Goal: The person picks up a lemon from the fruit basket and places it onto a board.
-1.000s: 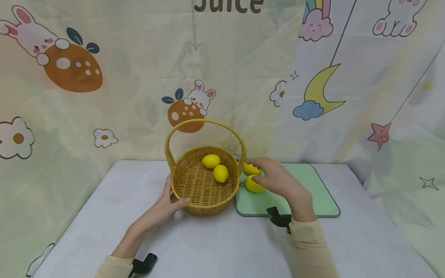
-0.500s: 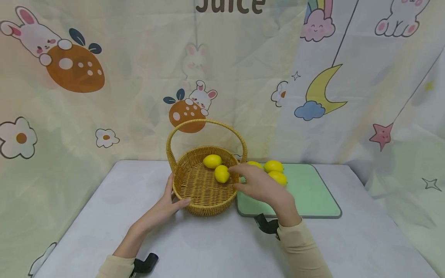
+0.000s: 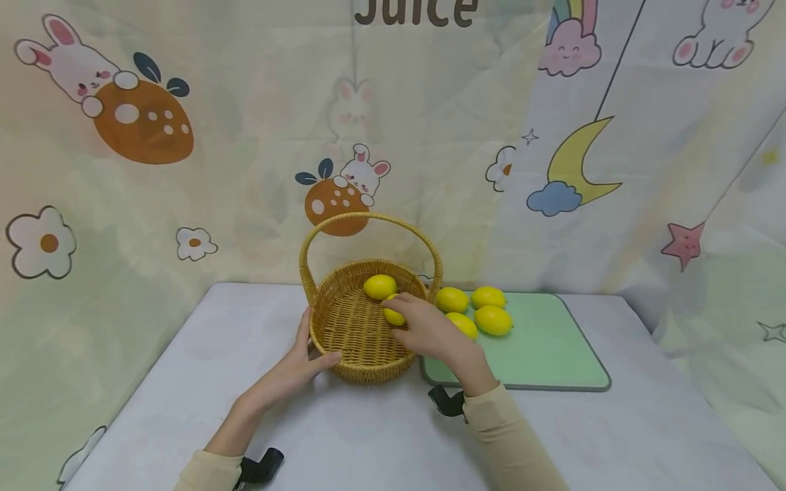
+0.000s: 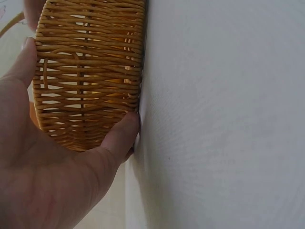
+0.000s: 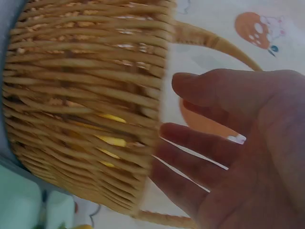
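In the head view, a printed backdrop [image 3: 245, 157] hangs behind the white table [image 3: 350, 436]. The basket [image 3: 368, 374] stands upright on the table, with the green board [image 3: 546, 351] just to its right. Four lemons [image 3: 493, 320] lie close together at the board's back left part, and two more lemons [image 3: 380, 286] are inside the basket. The handle [image 3: 368, 216] arches over the basket; its right foot rises between the inner lemons and those on the board. The right hand [image 3: 428, 329] reaches across the right rim and covers part of the nearer inner lemon, and its wrist hides a bit of the nearest lemon on the board. The left hand [image 3: 299, 365] grips the basket's left side, thumb at the rim. A second ago the right hand was over the board's lemons, half a second ago at the rim; now it is further in. The left hand has kept its hold, and all four board lemons now show.

In the left wrist view, the left hand's digits hold the woven wall, one at the rim and one low by the table.

In the right wrist view, the right hand is loosely spread, thumb apart from the fingers. Yellow shows through the weave. Whether a fingertip touches a lemon cannot be told.
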{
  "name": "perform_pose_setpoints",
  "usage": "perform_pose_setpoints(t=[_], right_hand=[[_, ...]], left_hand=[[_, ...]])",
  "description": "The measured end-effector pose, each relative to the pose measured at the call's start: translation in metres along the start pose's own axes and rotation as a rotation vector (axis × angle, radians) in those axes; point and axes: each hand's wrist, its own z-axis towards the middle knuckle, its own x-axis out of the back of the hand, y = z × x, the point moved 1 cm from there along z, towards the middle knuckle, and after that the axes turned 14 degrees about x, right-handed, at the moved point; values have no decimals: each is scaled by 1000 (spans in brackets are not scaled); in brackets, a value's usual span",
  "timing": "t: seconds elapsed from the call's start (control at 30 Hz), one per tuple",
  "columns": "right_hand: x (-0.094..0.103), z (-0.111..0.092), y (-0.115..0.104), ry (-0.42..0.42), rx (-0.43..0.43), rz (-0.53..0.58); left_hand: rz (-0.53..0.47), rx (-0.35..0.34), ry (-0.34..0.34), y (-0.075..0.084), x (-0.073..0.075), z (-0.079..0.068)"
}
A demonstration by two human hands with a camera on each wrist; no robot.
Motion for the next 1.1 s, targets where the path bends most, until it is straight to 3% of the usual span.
perform_pose_setpoints(t=[0.37,0.53,0.87,1.1], right_hand=[[-22,13,16,-1,-9,-28],[-31,19,21,44,-41,-61],[-39,26,18,52,-120,-249],[-43,26,19,39,-109,-265]], left_hand=[[3,16,1,1,-2,0],[2,34,5,0,-2,0],[0,40,11,3,-3,0],[3,35,10,3,-3,-2]])
